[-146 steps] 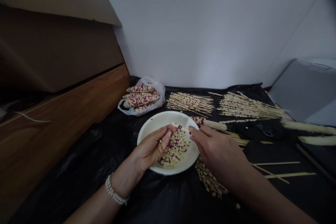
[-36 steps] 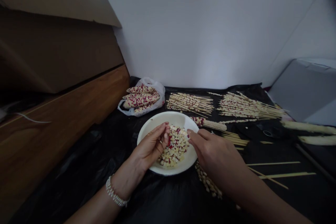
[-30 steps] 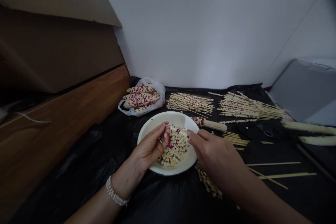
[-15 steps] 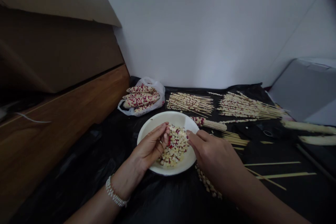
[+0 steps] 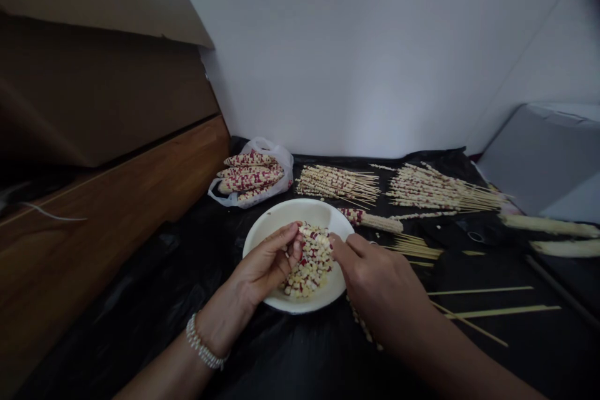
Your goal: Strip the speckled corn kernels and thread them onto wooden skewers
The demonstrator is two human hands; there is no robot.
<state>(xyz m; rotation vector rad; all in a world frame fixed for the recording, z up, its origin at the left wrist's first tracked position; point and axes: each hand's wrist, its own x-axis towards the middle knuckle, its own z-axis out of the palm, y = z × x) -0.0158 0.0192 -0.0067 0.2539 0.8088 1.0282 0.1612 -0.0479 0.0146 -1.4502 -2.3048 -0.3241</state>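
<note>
A white bowl (image 5: 254, 236) holds loose cream and dark red corn kernels (image 5: 307, 275). Over it, a short row of threaded kernels on a skewer (image 5: 315, 235) spans the gap between my hands. My right hand (image 5: 375, 269) is closed around the skewer at the right, its thumb and forefinger near the last kernels. At the left end, the thumb and fingertips of my left hand (image 5: 274, 256) pinch together on what looks like a corn kernel, mostly hidden by the fingers. A partly stripped corn cob (image 5: 370, 220) lies just behind the bowl.
Corn cobs (image 5: 250, 175) fill a plastic bag (image 5: 285, 165) behind the bowl. Two piles of kernel-threaded skewers (image 5: 335, 184) lie to its right. Bare skewers (image 5: 497, 312), stripped cobs (image 5: 548, 225) and a grey box (image 5: 539, 156) are at the right. Black plastic sheeting (image 5: 154, 287) covers the surface.
The right hand has shifted slightly left, closer to the left hand, and a dark red kernel now shows in the row between them. The left hand barely moves.
</note>
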